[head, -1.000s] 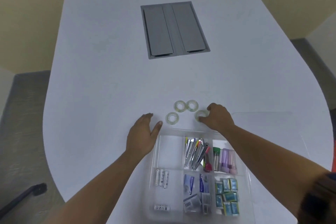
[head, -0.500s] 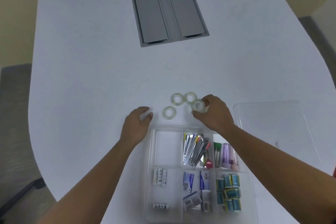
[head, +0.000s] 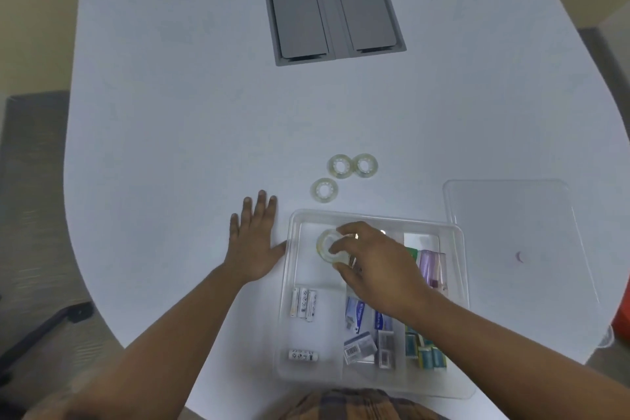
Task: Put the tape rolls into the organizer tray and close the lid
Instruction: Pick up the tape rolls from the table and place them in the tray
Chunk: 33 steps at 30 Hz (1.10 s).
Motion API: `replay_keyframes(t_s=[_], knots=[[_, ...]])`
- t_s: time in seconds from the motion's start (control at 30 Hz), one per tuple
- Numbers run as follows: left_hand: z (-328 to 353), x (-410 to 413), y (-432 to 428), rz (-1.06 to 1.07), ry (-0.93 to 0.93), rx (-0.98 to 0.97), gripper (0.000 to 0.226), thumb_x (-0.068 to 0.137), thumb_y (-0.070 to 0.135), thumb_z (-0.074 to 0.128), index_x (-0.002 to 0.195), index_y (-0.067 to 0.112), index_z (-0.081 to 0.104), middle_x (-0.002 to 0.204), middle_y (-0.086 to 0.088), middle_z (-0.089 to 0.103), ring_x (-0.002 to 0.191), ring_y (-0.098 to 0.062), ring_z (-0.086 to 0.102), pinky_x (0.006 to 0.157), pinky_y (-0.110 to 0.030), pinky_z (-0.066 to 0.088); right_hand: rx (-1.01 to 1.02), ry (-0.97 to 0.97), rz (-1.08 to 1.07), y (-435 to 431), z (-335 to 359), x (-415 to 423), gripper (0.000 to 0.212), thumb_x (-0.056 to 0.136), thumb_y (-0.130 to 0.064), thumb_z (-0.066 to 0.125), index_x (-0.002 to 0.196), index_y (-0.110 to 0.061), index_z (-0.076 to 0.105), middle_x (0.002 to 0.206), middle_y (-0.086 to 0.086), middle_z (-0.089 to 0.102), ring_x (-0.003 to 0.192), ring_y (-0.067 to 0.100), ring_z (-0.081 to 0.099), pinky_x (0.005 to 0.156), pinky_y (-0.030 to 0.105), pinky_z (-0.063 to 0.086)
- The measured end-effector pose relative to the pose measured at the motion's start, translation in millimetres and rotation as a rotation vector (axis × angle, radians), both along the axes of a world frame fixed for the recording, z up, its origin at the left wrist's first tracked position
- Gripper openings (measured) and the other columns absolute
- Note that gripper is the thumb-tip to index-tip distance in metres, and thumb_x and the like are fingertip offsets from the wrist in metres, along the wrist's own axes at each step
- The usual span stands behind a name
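A clear organizer tray point(head: 288, 283) sits at the table's near edge, divided into compartments. My right hand point(head: 373, 266) holds a clear tape roll point(head: 325, 244) over the tray's far-left compartment. Three more tape rolls lie on the table just beyond the tray: one point(head: 324, 190) nearest, two point(head: 341, 166) point(head: 364, 165) side by side farther off. My left hand point(head: 254, 239) lies flat on the table, fingers spread, its thumb against the tray's left wall. The clear lid point(head: 511, 215) rests on the table to the right of the tray.
Batteries point(head: 303, 305), small boxes point(head: 361, 348) and purple tubes point(head: 429, 266) fill other compartments. A grey cable hatch point(head: 330, 0) is set into the white table farther back. The table's curved edges drop to grey floor on both sides.
My right hand lifted one tape roll off the table and carried it back over the tray's far-left compartment. My left hand flattened beside the tray. The camera tilted further down.
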State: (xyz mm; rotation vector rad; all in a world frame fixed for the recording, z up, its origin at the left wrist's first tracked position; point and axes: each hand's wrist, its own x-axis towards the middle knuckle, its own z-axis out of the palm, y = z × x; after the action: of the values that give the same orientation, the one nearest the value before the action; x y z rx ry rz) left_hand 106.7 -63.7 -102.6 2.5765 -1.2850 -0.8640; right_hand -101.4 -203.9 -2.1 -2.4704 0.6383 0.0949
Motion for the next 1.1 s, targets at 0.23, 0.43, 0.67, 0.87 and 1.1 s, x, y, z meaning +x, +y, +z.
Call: replay_keyframes(t_s=[0.23,0.43,0.67,0.87,1.1], knots=[[-0.4,-0.4,1.0,-0.017,0.009,0.012,0.091,0.090,0.061,0.040,0.140,0.030,-0.030,0.148,0.011,-0.036,0.137,-0.015,-0.035,0.115,-0.048,-0.013,-0.140,0.206,0.207,13.9,-11.2,10.5,0.025,0.090,-0.026,0.062,0.114,-0.023,0.068,0.139,0.001,0.051,0.118,0.026,0.052,0.091,0.040,0.045],[1.3,-0.2,0.7,-0.022,0.011,0.020,0.090,0.091,0.060,0.039,0.144,0.029,-0.026,0.148,0.011,-0.037,0.136,-0.015,-0.035,0.116,-0.048,-0.013,-0.213,0.311,0.290,19.0,-21.3,14.2,0.024,0.083,-0.011,0.064,0.103,-0.021,0.071,0.131,0.003,0.057,0.106,0.026,0.056,0.073,0.031,0.043],[-0.7,-0.7,1.7,-0.019,0.008,-0.021,0.090,0.091,0.061,0.038,0.141,0.029,-0.029,0.150,0.011,-0.035,0.138,-0.016,-0.035,0.115,-0.047,-0.014,-0.140,0.317,0.267,13.4,-20.8,11.4,0.024,0.092,-0.022,0.052,0.111,-0.019,0.067,0.127,0.002,0.058,0.110,0.024,0.058,0.084,0.037,0.052],[16.8,-6.8,-3.3,0.202,-0.006,-0.394,0.056,0.095,0.043,0.049,0.143,0.017,0.039,0.155,-0.001,0.032,0.145,-0.021,0.025,0.118,-0.047,0.019,-0.097,-0.037,0.038,-4.8,-4.5,5.6,0.025,0.088,-0.027,0.065,0.111,-0.020,0.069,0.129,-0.002,0.063,0.114,0.017,0.060,0.090,0.029,0.047],[51.7,-5.1,-70.3,0.367,0.158,-0.452,0.040,0.089,0.040,0.061,0.121,0.017,0.059,0.122,0.000,0.062,0.107,-0.017,0.061,0.090,-0.035,0.051,-0.220,0.025,-0.131,-37.7,-31.2,-16.1,0.068,0.094,-0.050,0.049,0.148,-0.012,0.033,0.158,0.005,0.024,0.148,0.018,0.009,0.120,0.038,0.014]])
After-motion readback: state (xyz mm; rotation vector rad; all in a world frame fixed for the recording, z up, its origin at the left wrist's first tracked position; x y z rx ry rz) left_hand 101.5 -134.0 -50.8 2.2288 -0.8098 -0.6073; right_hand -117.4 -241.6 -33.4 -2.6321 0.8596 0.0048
